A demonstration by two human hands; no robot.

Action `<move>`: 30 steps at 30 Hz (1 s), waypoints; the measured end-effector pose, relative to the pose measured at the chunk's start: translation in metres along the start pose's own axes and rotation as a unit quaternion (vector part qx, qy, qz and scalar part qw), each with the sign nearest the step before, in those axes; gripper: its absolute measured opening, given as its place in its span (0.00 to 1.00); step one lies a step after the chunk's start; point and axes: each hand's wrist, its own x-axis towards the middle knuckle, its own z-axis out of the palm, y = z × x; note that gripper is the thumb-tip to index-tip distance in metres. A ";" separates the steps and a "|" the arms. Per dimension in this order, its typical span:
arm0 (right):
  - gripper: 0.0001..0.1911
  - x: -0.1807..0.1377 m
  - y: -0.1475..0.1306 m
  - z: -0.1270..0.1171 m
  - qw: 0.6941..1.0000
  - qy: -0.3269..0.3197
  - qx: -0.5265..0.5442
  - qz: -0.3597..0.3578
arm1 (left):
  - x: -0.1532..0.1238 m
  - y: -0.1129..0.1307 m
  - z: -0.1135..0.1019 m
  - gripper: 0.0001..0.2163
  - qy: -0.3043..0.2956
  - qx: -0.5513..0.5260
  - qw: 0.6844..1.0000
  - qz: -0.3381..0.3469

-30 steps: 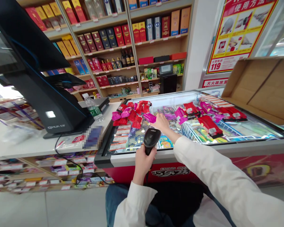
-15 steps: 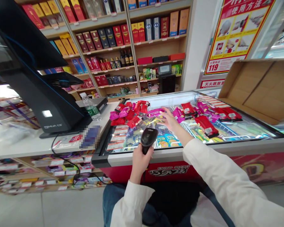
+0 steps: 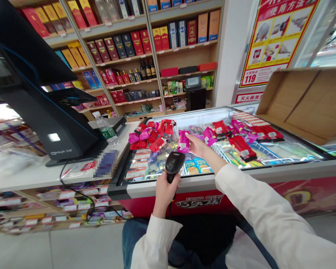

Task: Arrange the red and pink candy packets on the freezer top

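My left hand (image 3: 165, 190) is closed round the handle of a black barcode scanner (image 3: 174, 163), its head pointing away from me. My right hand (image 3: 196, 145) grips a magenta snack packet (image 3: 183, 141) by its right side, just beyond the scanner head. The packet is upright, with a pale label low on the face towards me. To its left, red and magenta packets lie in a pile (image 3: 152, 135) on the freezer's glass top (image 3: 168, 164). More such packets, among them a red one (image 3: 242, 148), are spread out on the right.
A black checkout terminal (image 3: 61, 127) stands on the white counter (image 3: 39, 172) at left, with a plastic bottle (image 3: 104, 126) beside it. An open cardboard box (image 3: 302, 104) rests at the freezer's right end. Shelves of boxed goods (image 3: 126, 45) line the back. A black cable (image 3: 72, 188) hangs below the counter.
The magenta packet was lying flat under my right fingers. Now it is gripped and turned upright, nearer the scanner. My left hand keeps its hold on the scanner.
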 end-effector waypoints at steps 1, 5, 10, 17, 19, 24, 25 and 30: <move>0.16 -0.001 0.000 0.001 1.000 -0.002 -0.004 -0.012 | 0.000 0.000 0.000 0.12 -0.001 0.000 1.000 0.000; 0.21 -0.003 -0.001 0.004 0.999 0.000 -0.013 -0.052 | 0.000 0.000 0.000 0.13 0.000 0.004 1.000 0.002; 0.22 -0.004 -0.001 0.007 0.997 0.014 -0.013 -0.076 | 0.002 -0.003 0.000 0.15 -0.005 0.009 1.000 0.003; 0.26 -0.001 0.002 0.007 0.996 0.012 -0.009 -0.093 | 0.002 -0.005 -0.001 0.14 -0.007 0.009 1.000 0.011; 0.26 -0.002 0.002 0.007 0.995 0.015 -0.013 -0.093 | 0.003 -0.006 -0.001 0.14 -0.008 0.006 1.000 0.010; 0.24 -0.004 0.002 0.008 0.995 0.017 -0.038 -0.089 | 0.004 -0.007 0.000 0.14 -0.013 0.002 1.000 0.005; 0.24 -0.004 0.001 0.008 0.993 0.021 -0.057 -0.100 | 0.004 -0.007 0.000 0.14 -0.013 0.001 1.000 0.006; 0.28 -0.011 -0.014 -0.005 0.939 0.078 -0.273 -0.192 | 0.002 -0.004 -0.001 0.12 -0.015 0.004 1.000 0.007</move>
